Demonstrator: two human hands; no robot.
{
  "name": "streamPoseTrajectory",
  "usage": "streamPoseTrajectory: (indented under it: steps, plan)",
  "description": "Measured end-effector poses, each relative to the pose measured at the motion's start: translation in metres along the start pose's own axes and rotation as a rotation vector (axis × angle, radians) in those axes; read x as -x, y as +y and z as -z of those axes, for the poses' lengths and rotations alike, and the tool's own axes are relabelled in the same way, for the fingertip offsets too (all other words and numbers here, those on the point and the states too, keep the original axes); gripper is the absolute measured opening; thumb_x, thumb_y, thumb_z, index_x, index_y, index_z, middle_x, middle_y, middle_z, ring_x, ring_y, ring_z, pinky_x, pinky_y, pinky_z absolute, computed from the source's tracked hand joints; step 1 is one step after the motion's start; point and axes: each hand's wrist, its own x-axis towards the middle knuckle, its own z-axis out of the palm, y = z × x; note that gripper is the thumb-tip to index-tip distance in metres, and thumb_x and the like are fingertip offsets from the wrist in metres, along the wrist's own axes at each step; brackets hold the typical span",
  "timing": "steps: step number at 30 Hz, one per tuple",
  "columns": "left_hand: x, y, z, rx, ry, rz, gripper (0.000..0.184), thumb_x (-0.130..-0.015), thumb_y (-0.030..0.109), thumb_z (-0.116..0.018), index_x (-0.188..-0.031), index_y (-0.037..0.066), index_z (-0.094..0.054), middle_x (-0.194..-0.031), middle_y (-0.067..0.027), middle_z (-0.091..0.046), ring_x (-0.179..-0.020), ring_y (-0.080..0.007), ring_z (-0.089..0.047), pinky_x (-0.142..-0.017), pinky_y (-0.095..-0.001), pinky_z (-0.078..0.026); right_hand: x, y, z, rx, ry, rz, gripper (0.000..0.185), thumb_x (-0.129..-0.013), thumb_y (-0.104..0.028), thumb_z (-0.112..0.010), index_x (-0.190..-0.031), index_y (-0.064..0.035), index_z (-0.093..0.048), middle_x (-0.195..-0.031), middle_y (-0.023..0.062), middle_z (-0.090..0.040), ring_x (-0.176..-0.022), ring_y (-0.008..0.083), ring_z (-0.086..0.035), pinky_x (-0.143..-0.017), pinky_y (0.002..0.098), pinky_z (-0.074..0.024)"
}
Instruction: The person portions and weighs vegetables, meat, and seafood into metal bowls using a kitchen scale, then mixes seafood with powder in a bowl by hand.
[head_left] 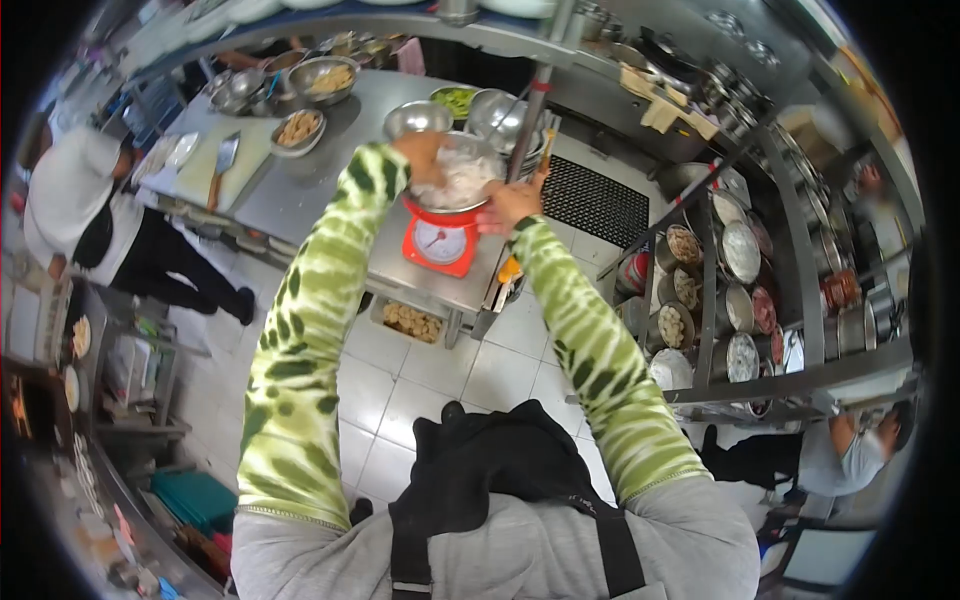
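Note:
A red dial scale stands at the near edge of the steel table, with a round bowl on its top. Inside the bowl lies a whitish, partly see-through heap that looks like a plastic bag with pale food in it. My left hand reaches down over the bowl's left side, its fingertips hidden in the white heap. At the right rim my right hand is closed, thumb above and fingers outside, on what looks like the bag's edge. The dial faces me.
Metal bowls, a bowl of greens and a cleaver on a cutting board share the steel table. A rack of food-filled containers stands right. One person works at left, another at lower right.

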Motion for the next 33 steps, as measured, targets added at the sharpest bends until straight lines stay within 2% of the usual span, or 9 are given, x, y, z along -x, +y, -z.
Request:
streamPoseTrajectory:
  steps: [4, 7, 11, 13, 18, 21, 25, 28, 33]
  plan:
    - [-0.008, 0.002, -0.037, 0.049, 0.079, -0.322, 0.082, -0.062, 0.031, -0.081, -0.133, 0.004, -0.049, -0.119, -0.0241, -0.06, -0.11, -0.0391, -0.057, -0.1, -0.0419, -0.043, -0.012, 0.01, 0.008, 0.012, -0.019, 0.135, 0.016, -0.08, -0.014, -0.06, -0.082, 0.0014, -0.064, -0.074, 0.0184, -0.066, -0.061, 0.0297, -0.068, -0.052, 0.0404, -0.0576]
    - [0.0, 0.081, -0.039, -0.115, 0.038, -0.105, 0.089, -0.06, 0.027, -0.083, -0.138, 0.006, -0.046, -0.12, -0.0336, -0.052, -0.111, -0.0462, -0.052, -0.096, -0.0457, -0.043, 0.047, 0.006, 0.04, 0.296, 0.093, 0.381, 0.018, -0.076, -0.016, -0.063, -0.069, 0.0012, -0.066, -0.071, 0.0152, -0.068, -0.058, 0.0223, -0.067, -0.052, 0.0305, -0.056]
    - [-0.064, 0.076, -0.108, 0.164, 0.05, -0.468, 0.049, -0.063, 0.011, -0.072, -0.111, 0.005, -0.064, -0.092, -0.0265, -0.065, -0.088, -0.0385, -0.065, -0.079, -0.0429, -0.051, 0.101, 0.027, 0.112, -0.117, 0.033, 0.139, 0.02, -0.082, -0.013, -0.063, -0.094, 0.0032, -0.065, -0.087, 0.0139, -0.069, -0.071, 0.0227, -0.07, -0.054, 0.0322, -0.0582]
    - [-0.062, 0.126, -0.106, 0.144, -0.051, -0.238, 0.038, -0.066, 0.01, -0.07, -0.103, 0.0, -0.065, -0.079, -0.0193, -0.067, -0.078, -0.0349, -0.067, -0.074, -0.0405, -0.052, 0.117, 0.041, 0.153, -0.201, 0.125, 0.04, 0.024, -0.079, -0.013, -0.062, -0.093, 0.005, -0.068, -0.082, 0.0143, -0.07, -0.065, 0.0205, -0.068, -0.055, 0.0324, -0.0578]
    - [-0.071, 0.215, -0.133, 0.278, -0.441, -0.573, 0.043, -0.078, 0.003, -0.067, -0.12, 0.001, -0.059, -0.103, -0.0079, -0.064, -0.075, -0.0137, -0.063, -0.061, -0.0264, -0.05, 0.14, 0.105, 0.239, -0.209, 0.259, 0.036, 0.022, -0.078, -0.01, -0.059, -0.094, 0.0045, -0.062, -0.086, 0.0148, -0.069, -0.066, 0.0227, -0.069, -0.059, 0.0346, -0.0589]
    - [-0.044, 0.284, -0.14, 0.663, -0.682, -0.256, 0.042, -0.082, 0.006, -0.065, -0.123, 0.001, -0.058, -0.104, -0.0072, -0.064, -0.075, -0.0108, -0.061, -0.06, -0.0243, -0.049, 0.171, 0.118, 0.284, -0.333, 0.308, 0.03, 0.02, -0.076, -0.011, -0.06, -0.089, 0.003, -0.065, -0.079, 0.0122, -0.067, -0.062, 0.0205, -0.067, -0.056, 0.0336, -0.0573]
    - [-0.04, 0.295, -0.189, 0.419, -0.139, -0.335, 0.027, -0.085, 0.007, -0.062, -0.111, -0.001, -0.06, -0.091, -0.006, -0.065, -0.068, -0.0086, -0.059, -0.054, -0.0218, -0.048, 0.222, 0.13, 0.347, -0.313, 0.306, 0.084, 0.015, -0.076, -0.01, -0.06, -0.085, 0.0012, -0.064, -0.074, 0.0088, -0.065, -0.059, 0.0171, -0.065, -0.054, 0.0316, -0.0567]
    - [-0.011, 0.308, -0.242, 0.754, -0.37, -0.069, 0.016, -0.085, 0.017, -0.066, -0.09, 0.002, -0.064, -0.067, -0.004, -0.061, -0.044, -0.012, -0.054, -0.043, -0.0271, -0.045, 0.249, 0.152, 0.408, -0.254, 0.264, 0.139, 0.014, -0.079, -0.01, -0.061, -0.084, 0.0022, -0.063, -0.076, 0.0099, -0.066, -0.06, 0.018, -0.066, -0.053, 0.0328, -0.0569]
    - [0.041, 0.379, -0.314, 1.337, -0.312, 0.23, 0.014, -0.083, 0.005, -0.06, -0.095, -0.003, -0.061, -0.09, -0.0118, -0.067, -0.082, -0.0232, -0.07, -0.067, -0.0403, -0.062, 0.318, 0.132, 0.493, -0.085, 0.176, 0.24, 0.029, -0.083, -0.026, -0.07, -0.075, 0.0011, -0.065, -0.068, 0.0105, -0.066, -0.058, 0.0154, -0.065, -0.047, 0.03, -0.0516]
